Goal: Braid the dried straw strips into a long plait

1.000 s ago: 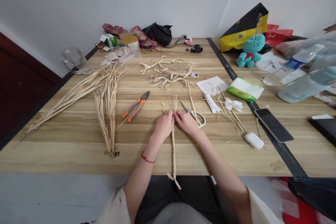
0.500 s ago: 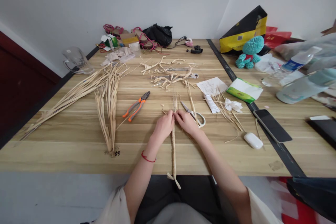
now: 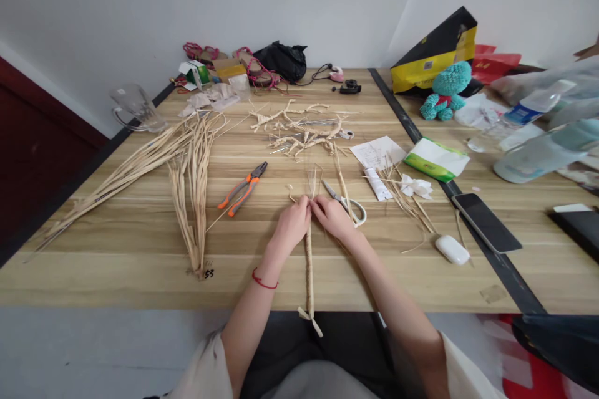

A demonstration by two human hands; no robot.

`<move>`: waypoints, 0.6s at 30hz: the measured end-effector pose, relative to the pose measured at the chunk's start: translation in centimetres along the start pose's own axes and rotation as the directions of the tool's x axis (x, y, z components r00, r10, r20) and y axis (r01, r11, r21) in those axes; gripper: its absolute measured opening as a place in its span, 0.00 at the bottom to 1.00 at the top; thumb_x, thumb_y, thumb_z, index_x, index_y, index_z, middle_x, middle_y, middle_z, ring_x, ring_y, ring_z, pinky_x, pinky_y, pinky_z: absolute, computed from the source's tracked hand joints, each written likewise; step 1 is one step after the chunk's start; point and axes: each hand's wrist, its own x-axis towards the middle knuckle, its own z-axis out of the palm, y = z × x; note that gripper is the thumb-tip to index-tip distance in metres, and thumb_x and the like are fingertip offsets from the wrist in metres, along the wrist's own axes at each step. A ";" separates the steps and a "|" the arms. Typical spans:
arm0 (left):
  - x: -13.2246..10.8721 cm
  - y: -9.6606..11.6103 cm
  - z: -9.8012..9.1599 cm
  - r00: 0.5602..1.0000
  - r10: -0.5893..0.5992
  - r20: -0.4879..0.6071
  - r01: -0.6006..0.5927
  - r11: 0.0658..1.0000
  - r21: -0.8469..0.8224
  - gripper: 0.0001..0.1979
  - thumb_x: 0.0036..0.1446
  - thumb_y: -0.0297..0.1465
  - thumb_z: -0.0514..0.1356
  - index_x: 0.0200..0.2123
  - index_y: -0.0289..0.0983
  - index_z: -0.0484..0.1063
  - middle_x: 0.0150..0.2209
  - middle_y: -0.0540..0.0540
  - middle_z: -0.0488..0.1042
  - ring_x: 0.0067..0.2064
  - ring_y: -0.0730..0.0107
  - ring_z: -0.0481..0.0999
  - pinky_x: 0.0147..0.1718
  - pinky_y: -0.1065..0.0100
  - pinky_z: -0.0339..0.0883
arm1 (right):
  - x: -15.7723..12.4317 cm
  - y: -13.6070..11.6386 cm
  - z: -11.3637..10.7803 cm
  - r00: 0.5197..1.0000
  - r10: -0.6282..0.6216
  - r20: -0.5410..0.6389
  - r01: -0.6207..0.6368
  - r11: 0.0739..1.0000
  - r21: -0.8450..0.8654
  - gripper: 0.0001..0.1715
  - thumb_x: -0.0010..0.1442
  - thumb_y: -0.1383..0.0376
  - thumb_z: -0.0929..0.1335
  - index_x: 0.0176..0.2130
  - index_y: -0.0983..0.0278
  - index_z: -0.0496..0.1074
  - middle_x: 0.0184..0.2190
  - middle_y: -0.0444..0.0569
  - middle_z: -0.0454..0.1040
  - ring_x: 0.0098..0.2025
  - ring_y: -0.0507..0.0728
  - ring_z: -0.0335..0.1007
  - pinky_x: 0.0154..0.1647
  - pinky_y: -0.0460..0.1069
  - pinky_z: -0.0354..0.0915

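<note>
A straw-wrapped stem runs upright in view from between my hands to past the table's front edge, where its frayed end sticks out. My left hand is closed on its upper part, fingertips pinched. Against it, my right hand pinches the same spot; whether it grips the stem or a loose strand is hidden by the fingers. Thin wires and straw ends fan out beyond my fingertips. Just right of my right hand lie scissors with a straw strip across them.
Orange-handled pliers and long straw bundles lie to the left. Wrapped straw branches lie ahead. On the right are a white tube, straw scraps, a white case, a phone and bottles.
Almost nothing differs. Both hands keep the same pinch on the straw-wrapped stem, and the camera view has shifted very slightly.
</note>
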 end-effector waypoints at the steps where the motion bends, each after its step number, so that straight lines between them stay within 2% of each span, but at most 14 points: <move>1: 0.0 0.0 0.0 1.000 0.000 0.001 0.000 1.000 -0.001 0.10 0.66 0.32 0.43 0.43 0.36 0.61 0.35 0.42 0.75 0.37 0.64 0.77 0.31 0.69 0.63 | 0.0 0.0 0.0 1.000 0.011 -0.003 -0.011 1.000 -0.004 0.16 0.67 0.61 0.56 0.30 0.63 0.63 0.26 0.48 0.71 0.28 0.53 0.66 0.31 0.46 0.53; 18: 0.1 0.2 -0.3 1.000 -0.014 0.028 0.014 1.000 -0.006 0.11 0.65 0.32 0.43 0.44 0.36 0.62 0.36 0.41 0.75 0.38 0.63 0.76 0.34 0.68 0.64 | 0.1 0.0 -0.1 0.998 0.053 0.026 -0.052 0.999 -0.014 0.16 0.67 0.60 0.57 0.32 0.64 0.65 0.27 0.50 0.72 0.29 0.54 0.67 0.32 0.47 0.54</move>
